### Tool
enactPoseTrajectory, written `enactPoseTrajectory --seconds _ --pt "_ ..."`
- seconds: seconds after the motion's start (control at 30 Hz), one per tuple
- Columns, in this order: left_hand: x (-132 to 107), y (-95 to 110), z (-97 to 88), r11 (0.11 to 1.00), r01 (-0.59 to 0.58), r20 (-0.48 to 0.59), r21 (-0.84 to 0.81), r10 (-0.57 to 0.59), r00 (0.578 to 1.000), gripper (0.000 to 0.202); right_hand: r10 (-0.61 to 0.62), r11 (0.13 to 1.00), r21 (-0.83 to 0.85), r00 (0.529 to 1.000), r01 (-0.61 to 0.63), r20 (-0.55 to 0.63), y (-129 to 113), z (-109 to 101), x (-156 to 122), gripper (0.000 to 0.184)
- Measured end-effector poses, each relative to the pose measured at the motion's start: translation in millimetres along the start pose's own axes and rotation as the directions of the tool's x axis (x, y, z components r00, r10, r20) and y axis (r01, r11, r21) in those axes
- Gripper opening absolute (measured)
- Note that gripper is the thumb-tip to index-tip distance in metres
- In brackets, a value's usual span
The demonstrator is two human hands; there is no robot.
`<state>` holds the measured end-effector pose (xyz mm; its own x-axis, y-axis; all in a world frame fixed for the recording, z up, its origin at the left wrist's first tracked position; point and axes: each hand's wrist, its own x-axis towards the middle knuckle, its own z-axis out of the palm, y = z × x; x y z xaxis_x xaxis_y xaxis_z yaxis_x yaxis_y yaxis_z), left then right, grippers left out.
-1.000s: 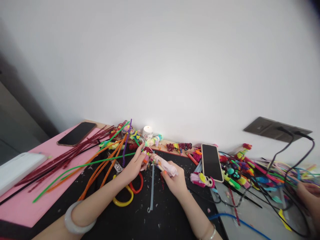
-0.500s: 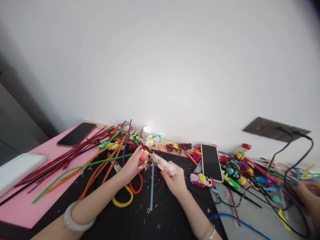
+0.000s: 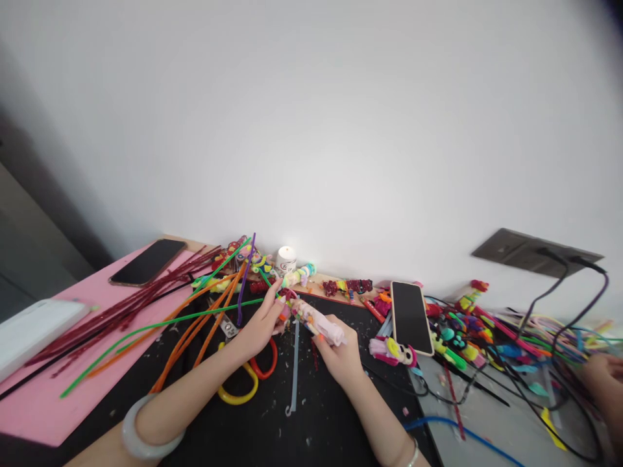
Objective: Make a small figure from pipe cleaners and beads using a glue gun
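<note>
My left hand [image 3: 260, 327] pinches a small pipe-cleaner figure [image 3: 287, 298], dark red with pink and orange parts, partly hidden by the fingers. My right hand [image 3: 343, 353] is wrapped round a pale pink glue gun [image 3: 318, 323]. Its front end points left and comes close to the figure; whether they touch I cannot tell. Below the hands a translucent glue stick [image 3: 294, 370] lies on the black mat [image 3: 257, 434]. Scissors [image 3: 238, 389] with yellow and red handles rest under my left forearm, partly covered.
Orange pipe cleaners [image 3: 182, 344] and dark red ones [image 3: 131, 311] spread at left by a dark phone [image 3: 148, 261]. A white-framed phone [image 3: 411, 318] stands right of my hands. Beyond it are colourful figures, black cables [image 3: 528, 402] and another person's hand [image 3: 603, 383]. A wall socket [image 3: 530, 251] is above.
My left fingers have shifted on the figure, the index finger now stretched upward, and less of the figure shows. The glue gun stays almost in place.
</note>
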<state>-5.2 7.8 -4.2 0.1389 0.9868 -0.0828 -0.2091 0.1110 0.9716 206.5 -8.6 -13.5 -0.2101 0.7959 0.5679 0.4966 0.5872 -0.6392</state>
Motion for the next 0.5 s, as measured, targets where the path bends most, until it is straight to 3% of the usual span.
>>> enactPoseTrajectory --seconds 0.17,0.3,0.5 --pt "-2.8 6.1 1.2 1.0 -0.007 0.011 0.011 0.007 1.0 0.105 0.01 1.0 0.001 1.0 -0.01 0.007 1.7 1.4 -0.8 0.01" --pt "-0.2 6.1 1.1 0.998 0.002 0.001 -0.069 -0.002 1.0 0.103 0.023 1.0 -0.005 1.0 -0.023 0.016 4.0 2.5 -1.7 0.009" --pt "2.2 9.3 3.4 0.969 0.05 -0.002 -0.24 -0.052 0.999 0.083 0.052 0.999 -0.012 0.999 -0.052 0.015 5.9 2.5 -2.0 0.009"
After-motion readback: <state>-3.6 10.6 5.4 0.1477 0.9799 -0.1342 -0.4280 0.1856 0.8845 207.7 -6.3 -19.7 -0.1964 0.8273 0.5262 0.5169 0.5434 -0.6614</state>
